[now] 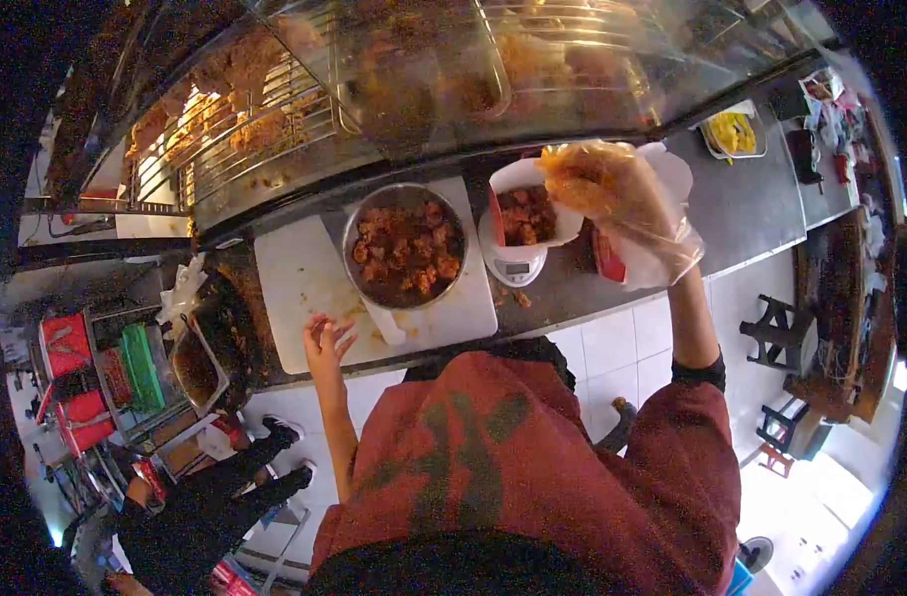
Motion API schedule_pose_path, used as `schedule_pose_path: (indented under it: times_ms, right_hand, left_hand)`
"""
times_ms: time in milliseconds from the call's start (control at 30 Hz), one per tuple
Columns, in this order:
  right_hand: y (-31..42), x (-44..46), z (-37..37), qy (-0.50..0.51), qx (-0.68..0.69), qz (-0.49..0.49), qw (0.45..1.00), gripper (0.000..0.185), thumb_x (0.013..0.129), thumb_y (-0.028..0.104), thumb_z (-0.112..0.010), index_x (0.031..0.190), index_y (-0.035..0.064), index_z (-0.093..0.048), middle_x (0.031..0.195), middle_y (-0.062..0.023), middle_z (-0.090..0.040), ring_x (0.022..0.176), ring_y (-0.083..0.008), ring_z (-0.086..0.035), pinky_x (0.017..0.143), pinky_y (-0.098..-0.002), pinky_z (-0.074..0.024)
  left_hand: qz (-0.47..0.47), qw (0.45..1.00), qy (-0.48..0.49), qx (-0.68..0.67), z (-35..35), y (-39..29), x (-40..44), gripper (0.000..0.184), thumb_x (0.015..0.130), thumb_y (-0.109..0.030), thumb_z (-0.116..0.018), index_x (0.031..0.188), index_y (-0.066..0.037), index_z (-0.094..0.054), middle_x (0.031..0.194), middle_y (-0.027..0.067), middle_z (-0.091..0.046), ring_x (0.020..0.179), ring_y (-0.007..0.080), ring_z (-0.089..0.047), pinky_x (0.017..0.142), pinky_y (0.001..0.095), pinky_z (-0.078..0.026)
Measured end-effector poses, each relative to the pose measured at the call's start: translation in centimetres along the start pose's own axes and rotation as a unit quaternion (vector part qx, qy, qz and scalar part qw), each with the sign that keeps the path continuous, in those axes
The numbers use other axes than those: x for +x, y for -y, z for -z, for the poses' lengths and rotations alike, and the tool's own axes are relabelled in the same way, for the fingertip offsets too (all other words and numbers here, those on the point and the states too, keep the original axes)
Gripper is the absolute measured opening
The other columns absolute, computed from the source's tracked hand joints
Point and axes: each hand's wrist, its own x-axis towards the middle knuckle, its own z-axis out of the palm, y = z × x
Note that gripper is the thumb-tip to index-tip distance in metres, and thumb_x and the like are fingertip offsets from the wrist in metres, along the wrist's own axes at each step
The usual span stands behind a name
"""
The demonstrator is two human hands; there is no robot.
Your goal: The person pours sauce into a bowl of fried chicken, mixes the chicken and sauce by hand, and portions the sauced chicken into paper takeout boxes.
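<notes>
On the scale (516, 270) is the box (514, 176) with meat (526, 221) inside, and the right hand (612, 187), in a thin glove (685, 254), is curled by its edge, but I can't tell if it holds anything. The meat looks light and sticky, so pinch it softly, and hold the box by its sides, as thin walls may bend. By the board (280, 273), the left hand (324, 348) has spread fingers, holding nothing
</notes>
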Motion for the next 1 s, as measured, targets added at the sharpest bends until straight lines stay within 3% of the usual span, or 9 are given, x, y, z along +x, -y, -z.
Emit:
schedule_pose_path:
  times_ms: [133, 267, 667, 700, 733, 767, 833, 867, 1000]
  right_hand:
    - [-1.4, -1.0, -0.2, 0.025, 0.121, -0.097, 0.988, 0.02, 0.08, 0.011, -0.062, 0.097, -0.0003, -0.062, 0.092, -0.0052, -0.064, 0.077, -0.0187, -0.061, 0.073, -0.0292, -0.0483]
    - [-5.7, -2.6, -1.7, -0.033, -0.156, 0.135, 0.978, 0.023, 0.078, 0.015, -0.064, 0.097, 0.0023, -0.062, 0.093, -0.0043, -0.064, 0.076, -0.021, -0.061, 0.074, -0.0317, -0.0486]
    - [5.3, 0.5, -6.7, 0.072, -0.075, 0.02, 0.994, 0.036, 0.076, 0.026, -0.062, 0.107, 0.0072, -0.058, 0.103, -0.0089, -0.061, 0.09, -0.0252, -0.058, 0.078, -0.0337, -0.047]
    - [3.9, 0.3, -10.1, 0.056, -0.062, 0.06, 0.995, 0.035, 0.076, 0.026, -0.06, 0.104, 0.0049, -0.058, 0.094, -0.0122, -0.062, 0.084, -0.0297, -0.059, 0.074, -0.0367, -0.0482]
    - [0.0, 0.0, -14.2, -0.044, -0.172, 0.252, 0.951, 0.036, 0.076, 0.028, -0.058, 0.099, 0.001, -0.057, 0.082, -0.0165, -0.061, 0.076, -0.0333, -0.059, 0.069, -0.0395, -0.0486]
    - [1.9, 0.4, -15.6, 0.148, -0.224, 0.046, 0.962, 0.042, 0.076, 0.034, -0.057, 0.102, 0.0002, -0.055, 0.09, -0.0192, -0.058, 0.086, -0.0321, -0.057, 0.074, -0.0377, -0.047]
    - [0.9, 0.2, -20.1, 0.196, -0.317, -0.06, 0.926, 0.048, 0.073, 0.034, -0.057, 0.107, 0.0001, -0.053, 0.105, -0.0229, -0.053, 0.092, -0.0376, -0.052, 0.083, -0.045, -0.0423]
    - [-3.7, -1.6, -24.6, 0.057, -0.422, 0.035, 0.904, 0.05, 0.073, 0.033, -0.056, 0.113, 0.0025, -0.051, 0.116, -0.0246, -0.048, 0.094, -0.0403, -0.05, 0.082, -0.0567, -0.0377]
    - [-7.9, -1.8, -33.4, -0.018, -0.487, -0.033, 0.873, 0.045, 0.079, 0.033, -0.048, 0.123, 0.0198, -0.047, 0.136, -0.0176, -0.032, 0.112, -0.0409, -0.039, 0.083, -0.0692, -0.0284]
  left_hand:
    - [0.006, 1.0, 0.005, -0.005, 0.1, 0.8, -0.2, 0.025, 0.09, -0.016, -0.046, 0.111, -0.003, -0.039, 0.106, 0.0113, -0.045, 0.093, 0.028, -0.058, 0.076, 0.0384, -0.052]
    - [-0.001, 1.0, 0.017, -0.006, -0.2, 0.7, -0.3, 0.024, 0.09, -0.016, -0.047, 0.109, -0.004, -0.04, 0.106, 0.0113, -0.045, 0.093, 0.0273, -0.058, 0.076, 0.0386, -0.052]
    - [0.036, 0.995, 0.087, -0.029, -1.6, 2.5, 0.4, 0.031, 0.09, -0.022, -0.048, 0.112, -0.004, -0.038, 0.107, 0.0129, -0.046, 0.093, 0.0276, -0.058, 0.075, 0.0363, -0.052]
    - [0.035, 0.995, 0.087, -0.029, -2.4, 2.3, 0.2, 0.031, 0.09, -0.022, -0.048, 0.112, -0.004, -0.038, 0.107, 0.0129, -0.046, 0.093, 0.0276, -0.058, 0.075, 0.0363, -0.052]
    - [0.048, 0.992, 0.104, -0.045, -3.1, 2.0, 0.0, 0.033, 0.091, -0.022, -0.048, 0.114, -0.003, -0.036, 0.108, 0.0141, -0.045, 0.093, 0.0282, -0.058, 0.075, 0.0363, -0.052]
    - [0.062, 0.989, 0.122, -0.059, -3.5, 1.8, 0.0, 0.035, 0.091, -0.023, -0.048, 0.116, -0.003, -0.034, 0.109, 0.0154, -0.045, 0.093, 0.0289, -0.058, 0.075, 0.0363, -0.052]
    - [0.075, 0.984, 0.138, -0.081, -3.6, 3.7, 1.2, 0.037, 0.091, -0.021, -0.048, 0.117, -0.002, -0.031, 0.11, 0.0164, -0.043, 0.092, 0.0293, -0.058, 0.075, 0.0375, -0.052]
    - [0.063, 0.986, 0.134, -0.076, -3.7, 4.3, 1.6, 0.037, 0.091, -0.02, -0.049, 0.117, -0.002, -0.031, 0.11, 0.016, -0.042, 0.091, 0.0291, -0.058, 0.075, 0.038, -0.052]
    - [0.044, 0.987, 0.145, -0.061, -3.6, 6.4, 2.7, 0.032, 0.089, -0.016, -0.05, 0.112, -0.003, -0.031, 0.105, 0.0133, -0.041, 0.087, 0.0272, -0.058, 0.076, 0.039, -0.053]
